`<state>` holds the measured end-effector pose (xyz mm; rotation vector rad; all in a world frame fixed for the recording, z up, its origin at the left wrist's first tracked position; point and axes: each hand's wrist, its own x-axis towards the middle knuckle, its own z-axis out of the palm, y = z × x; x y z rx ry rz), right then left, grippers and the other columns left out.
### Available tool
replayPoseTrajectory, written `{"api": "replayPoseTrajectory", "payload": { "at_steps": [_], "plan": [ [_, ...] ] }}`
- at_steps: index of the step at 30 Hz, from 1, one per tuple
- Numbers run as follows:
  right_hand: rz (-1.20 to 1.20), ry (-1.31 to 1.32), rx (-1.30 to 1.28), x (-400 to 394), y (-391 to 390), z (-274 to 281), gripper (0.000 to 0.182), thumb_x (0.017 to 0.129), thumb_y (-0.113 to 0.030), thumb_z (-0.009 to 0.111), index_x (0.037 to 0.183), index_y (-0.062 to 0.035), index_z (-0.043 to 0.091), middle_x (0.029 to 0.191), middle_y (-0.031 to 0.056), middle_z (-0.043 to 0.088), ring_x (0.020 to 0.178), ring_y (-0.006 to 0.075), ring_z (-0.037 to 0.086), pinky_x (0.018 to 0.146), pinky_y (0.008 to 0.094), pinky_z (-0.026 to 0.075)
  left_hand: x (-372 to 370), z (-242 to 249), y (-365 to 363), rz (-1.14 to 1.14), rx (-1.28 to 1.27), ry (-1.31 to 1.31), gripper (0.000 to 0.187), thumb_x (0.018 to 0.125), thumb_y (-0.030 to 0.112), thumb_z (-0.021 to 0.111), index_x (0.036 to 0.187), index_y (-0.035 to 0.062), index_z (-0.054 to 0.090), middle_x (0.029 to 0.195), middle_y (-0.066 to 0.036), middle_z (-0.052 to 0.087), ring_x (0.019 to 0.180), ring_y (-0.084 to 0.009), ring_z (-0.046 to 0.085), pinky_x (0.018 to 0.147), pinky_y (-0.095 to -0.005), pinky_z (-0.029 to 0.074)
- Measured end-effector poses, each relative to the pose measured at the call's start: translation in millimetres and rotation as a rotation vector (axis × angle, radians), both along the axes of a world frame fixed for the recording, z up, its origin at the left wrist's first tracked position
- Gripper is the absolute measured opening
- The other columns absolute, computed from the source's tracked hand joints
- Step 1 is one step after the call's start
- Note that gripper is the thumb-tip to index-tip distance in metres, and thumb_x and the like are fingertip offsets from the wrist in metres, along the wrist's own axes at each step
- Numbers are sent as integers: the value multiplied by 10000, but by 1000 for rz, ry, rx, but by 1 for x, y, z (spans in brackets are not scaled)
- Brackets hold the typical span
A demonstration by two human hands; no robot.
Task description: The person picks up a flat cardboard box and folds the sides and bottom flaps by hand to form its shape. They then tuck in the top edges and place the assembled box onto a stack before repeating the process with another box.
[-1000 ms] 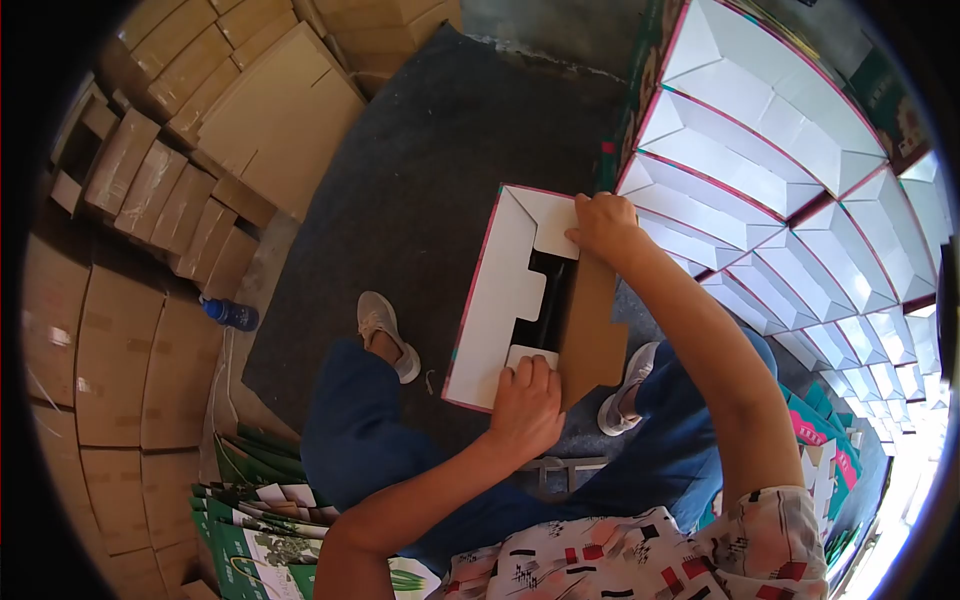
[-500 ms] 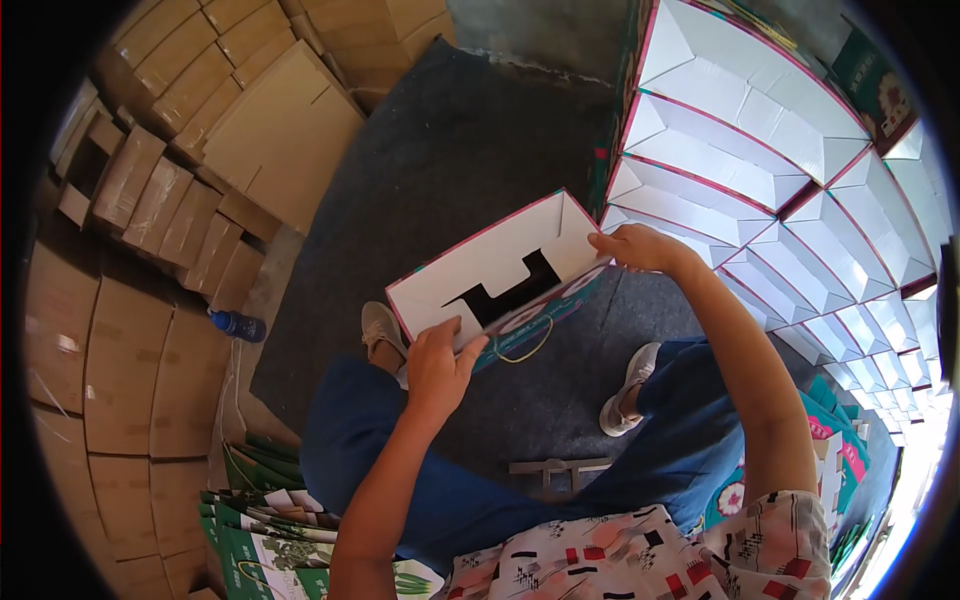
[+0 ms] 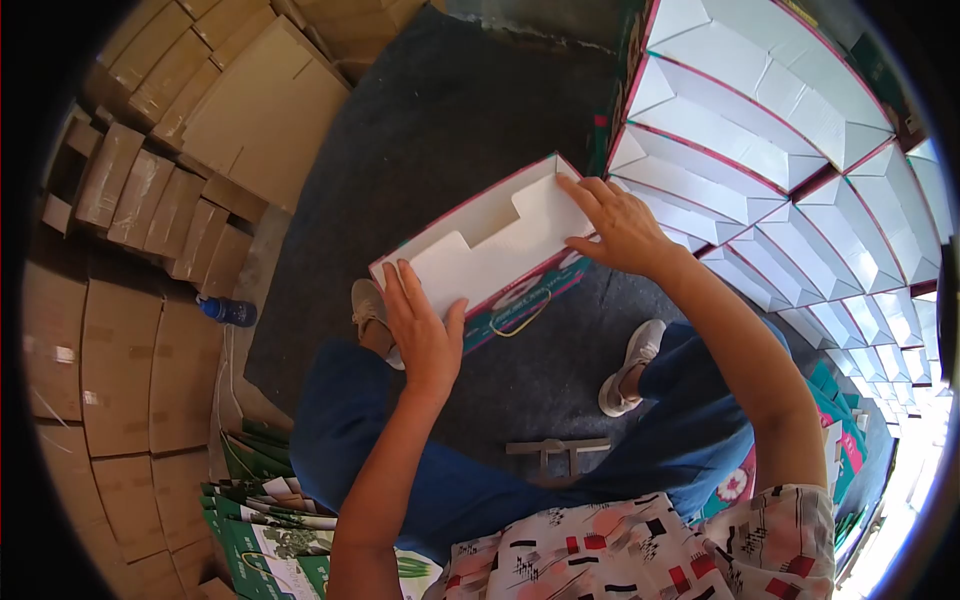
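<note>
A carton (image 3: 520, 290) with a teal and pink printed side, a white inside and a yellowish cord handle is held over the dark floor between my knees. White flaps (image 3: 485, 255) with a notched edge lie across its opening. My left hand (image 3: 420, 325) rests on its left end, fingers spread on the white flap, thumb near the printed side. At the right end, my right hand (image 3: 620, 225) lies with fingers apart over the flap and rim. Both palms face the carton.
White-lined cartons (image 3: 740, 120) are stacked on the right. Brown boxes (image 3: 125, 370) line the left, with a blue bottle (image 3: 228, 311) beside them. Green printed cardboard (image 3: 265, 540) lies at lower left. A metal frame (image 3: 557, 447) stands on the floor between my legs.
The notched flaps now cover the dark gap in the carton's opening. My hands have moved from gripping the ends to lying flatter on the flaps, and the view has shifted slightly.
</note>
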<state>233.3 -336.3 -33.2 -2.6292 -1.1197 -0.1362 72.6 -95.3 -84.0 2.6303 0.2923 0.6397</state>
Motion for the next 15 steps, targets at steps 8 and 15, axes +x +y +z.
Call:
{"api": "replayPoseTrajectory", "payload": {
  "at_steps": [8,15],
  "plan": [
    [34,79,-322,-10,20,-2,716,672,-311,787,1308,-191,480,1237,127,466,1112,290,479,905,405,446,-6,-6,-5,-149,300,227,704,843,355,613,1356,-39,337,1445,-218,270,1344,-382,240,1074,-489,226],
    [191,-26,-243,5,18,-32,536,701,-303,744,1165,-112,556,1084,99,537,1047,274,508,863,386,456,3,-15,2,-267,330,233,598,838,342,613,1268,-40,451,1309,-208,466,1236,-337,415,1037,-456,298]
  ]
}}
